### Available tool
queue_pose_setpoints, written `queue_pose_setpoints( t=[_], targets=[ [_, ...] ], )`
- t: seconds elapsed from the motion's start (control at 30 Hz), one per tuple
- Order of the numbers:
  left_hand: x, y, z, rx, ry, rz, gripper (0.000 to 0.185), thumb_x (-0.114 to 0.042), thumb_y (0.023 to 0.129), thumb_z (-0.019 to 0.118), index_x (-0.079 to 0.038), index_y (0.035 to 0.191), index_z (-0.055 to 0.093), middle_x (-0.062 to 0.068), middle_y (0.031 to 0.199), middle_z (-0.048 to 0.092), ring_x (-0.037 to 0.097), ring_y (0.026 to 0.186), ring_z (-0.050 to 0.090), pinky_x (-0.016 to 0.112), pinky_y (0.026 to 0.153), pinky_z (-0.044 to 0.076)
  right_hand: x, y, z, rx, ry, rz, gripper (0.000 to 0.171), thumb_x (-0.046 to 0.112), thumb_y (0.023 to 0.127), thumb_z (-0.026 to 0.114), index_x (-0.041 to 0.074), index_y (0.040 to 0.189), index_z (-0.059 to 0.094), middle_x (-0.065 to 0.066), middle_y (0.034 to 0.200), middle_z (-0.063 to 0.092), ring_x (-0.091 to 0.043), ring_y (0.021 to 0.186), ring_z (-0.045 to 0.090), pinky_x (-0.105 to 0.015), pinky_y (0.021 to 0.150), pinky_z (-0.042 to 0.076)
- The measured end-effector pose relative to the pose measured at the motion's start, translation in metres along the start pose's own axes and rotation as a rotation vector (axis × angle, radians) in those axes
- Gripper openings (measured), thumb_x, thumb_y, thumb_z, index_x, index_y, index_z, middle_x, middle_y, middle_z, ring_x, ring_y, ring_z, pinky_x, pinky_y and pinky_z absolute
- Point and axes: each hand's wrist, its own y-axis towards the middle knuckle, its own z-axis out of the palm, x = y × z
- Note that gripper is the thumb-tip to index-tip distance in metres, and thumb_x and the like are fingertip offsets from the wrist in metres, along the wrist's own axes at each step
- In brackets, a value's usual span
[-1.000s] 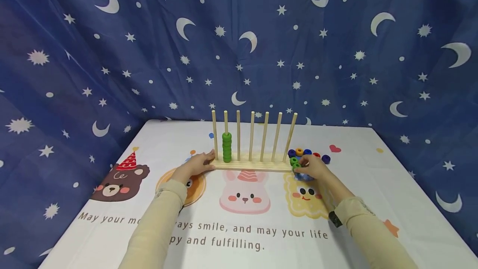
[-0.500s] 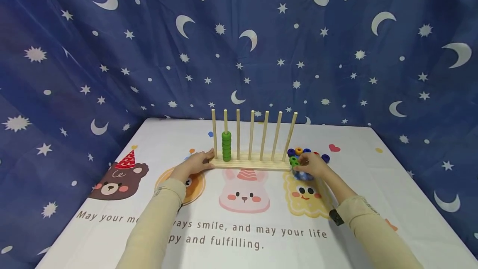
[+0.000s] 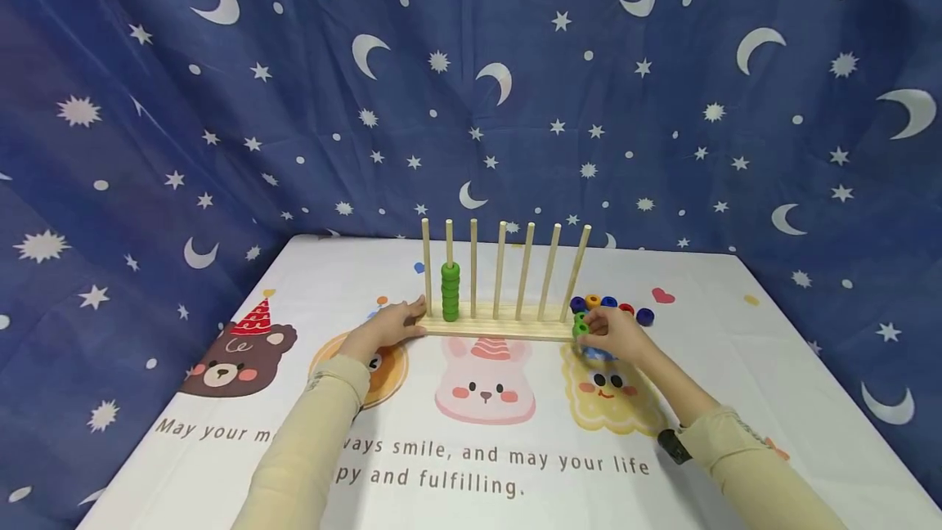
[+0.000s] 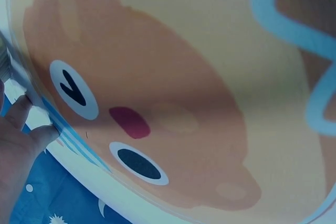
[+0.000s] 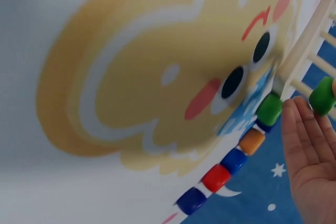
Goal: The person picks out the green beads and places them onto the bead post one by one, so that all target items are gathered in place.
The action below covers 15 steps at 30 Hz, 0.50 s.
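My left hand (image 3: 388,327) holds the left end of a wooden bead rack (image 3: 500,325), with thumb and fingers at the end of its base. In the left wrist view only the fingers and thumb (image 4: 42,136) show at the edge. A stack of green beads (image 3: 450,293) sits on the rack's second peg from the left. Just past the rack's right end, my right hand (image 3: 618,334) pinches a green bead (image 5: 323,97) between thumb and fingertips. Another green bead (image 5: 269,109) lies on the cloth beside the rack's corner. The thumb is mostly out of the right wrist view.
Loose beads lie behind my right hand: orange (image 3: 593,300), blue (image 3: 609,301), red (image 3: 626,308) and dark purple (image 3: 645,316). Several upright pegs (image 3: 500,268) rise from the rack. A white printed cloth (image 3: 574,497) covers the table, and a blue starry curtain (image 3: 471,137) hangs behind.
My right hand keeps its pinch on the green bead, which has shifted slightly left toward the rack's end, while the right wrist has swung a little outward. The left hand stays at the rack.
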Motion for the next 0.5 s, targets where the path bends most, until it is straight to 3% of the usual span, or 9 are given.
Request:
queue_pose_setpoints(
  t=[0.23,0.5],
  targets=[
    [-0.002,-0.002,-0.002,-0.008,-0.004,-0.014,0.056,-0.033,0.086,0.053,-0.005,0.132,0.039,0.01,0.144,0.024,0.044,0.127,0.026,0.052,0.103,0.026,0.015,-0.002,0.009,-0.017,0.068,-0.065,0.021,0.007,0.075,0.068,-0.002,0.092,0.058,-0.01,0.083,0.064,-0.017,0.077,0.061,-0.024,0.068,0.053],
    [-0.002,-0.001,-0.001,0.005,-0.003,-0.015,0.057,-0.034,0.087,0.052,-0.007,0.134,0.035,0.008,0.145,0.022,0.042,0.128,0.025,0.052,0.104,0.024,0.033,0.003,0.009,0.004,0.066,-0.174,0.02,0.01,0.075,0.068,0.002,0.09,0.059,-0.007,0.082,0.064,-0.014,0.075,0.061,-0.022,0.068,0.053]
  ],
)
